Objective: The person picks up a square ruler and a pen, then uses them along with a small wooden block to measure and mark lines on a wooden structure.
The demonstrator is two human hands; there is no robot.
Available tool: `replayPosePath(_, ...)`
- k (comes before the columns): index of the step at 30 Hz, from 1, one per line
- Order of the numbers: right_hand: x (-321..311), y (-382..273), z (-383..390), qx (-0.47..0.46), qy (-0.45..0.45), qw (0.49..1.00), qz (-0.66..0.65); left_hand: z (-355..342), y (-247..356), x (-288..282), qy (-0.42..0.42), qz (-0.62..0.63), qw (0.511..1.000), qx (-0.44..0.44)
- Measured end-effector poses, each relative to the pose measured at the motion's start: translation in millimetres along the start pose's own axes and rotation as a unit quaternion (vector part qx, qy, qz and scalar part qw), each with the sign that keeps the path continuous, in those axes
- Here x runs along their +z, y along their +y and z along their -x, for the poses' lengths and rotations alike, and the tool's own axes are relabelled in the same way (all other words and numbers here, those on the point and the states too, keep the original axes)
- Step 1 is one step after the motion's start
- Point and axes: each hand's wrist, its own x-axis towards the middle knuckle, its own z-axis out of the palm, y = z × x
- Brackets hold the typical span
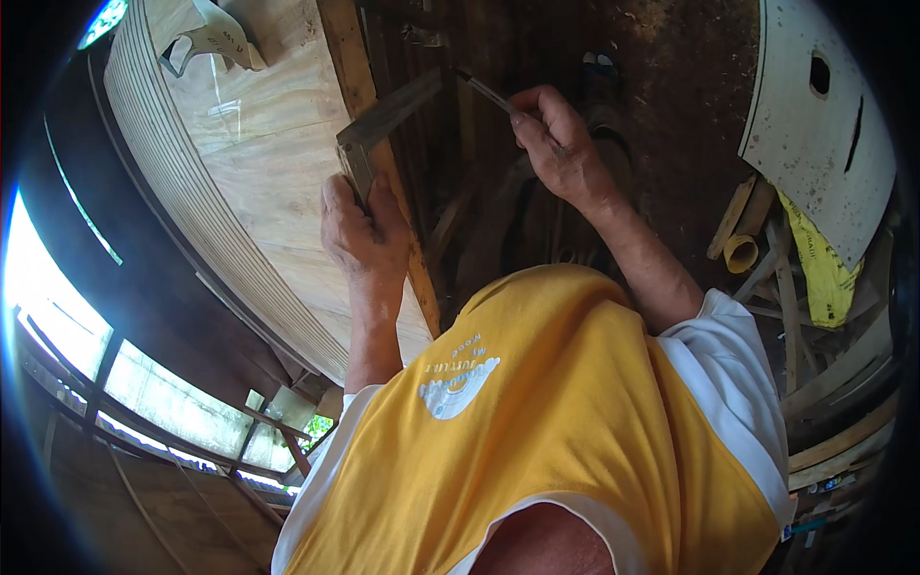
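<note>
Nearest the camera, a yellow shirt (565, 412) with white sleeves and a pale chest print, filling the lower middle. Beyond it, left forearm almost straight up, ending in the left hand (364, 230), back toward the camera, thumb and fingers closed on either side of the short leg of an angled wooden piece (393, 108). Right forearm slanting up and leftward from its sleeve, ending in the right hand (561, 144), higher and apart from the left, pinching a slim tool (490, 93) between thumb and forefinger, other fingers curled in. Angled wooden piece over the right edge of a pale wooden panel (259, 182), its longer leg reaching up and rightward past an orange-brown strip (350, 57) along that edge; greyish brown, flat-sided, straight, bent sharply at the corner, lighter there. Slim tool pale along the shaft and dark at the tip, aimed up and left, tip just beside the longer leg's far end; exact kind too small to tell. Farther up the panel, white marks and a curled tan scrap (225, 43).
</note>
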Motion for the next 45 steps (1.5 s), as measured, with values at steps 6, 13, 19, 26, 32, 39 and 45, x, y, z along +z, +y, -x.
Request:
replayPosePath(6,4.2,0.9,-1.5,-0.010,0.006,1.000,0.021,-3.0,-2.4,-0.5,-0.001,-0.014,1.000,-0.003)
replayPosePath(13,9.0,-1.3,-4.1,0.001,-0.012,1.000,0.006,-4.4,-1.5,0.9,0.006,-0.005,1.000,0.005)
replayPosePath(19,19.0,-10.8,-8.8,0.007,-0.029,0.999,0.016,-4.5,-1.1,0.6,0.009,-0.015,1.000,0.001)
replayPosePath(26,27.3,-22.5,-15.1,-0.004,-0.053,0.998,0.028,-4.9,-2.1,3.1,0.016,-0.028,0.999,0.015)
replayPosePath(32,29.3,-43.5,-21.5,-0.059,-0.067,0.991,0.101,-4.6,3.8,1.8,0.006,-0.037,0.999,-0.001)
replayPosePath(39,24.5,-58.3,-41.1,-0.145,-0.088,0.965,0.198,-4.4,1.2,2.5,-0.003,-0.024,1.000,-0.002)
replayPosePath(45,14.2,-98.6,-65.3,-0.213,-0.175,0.910,0.311,-5.3,-2.1,4.1,0.000,-0.015,1.000,0.008)
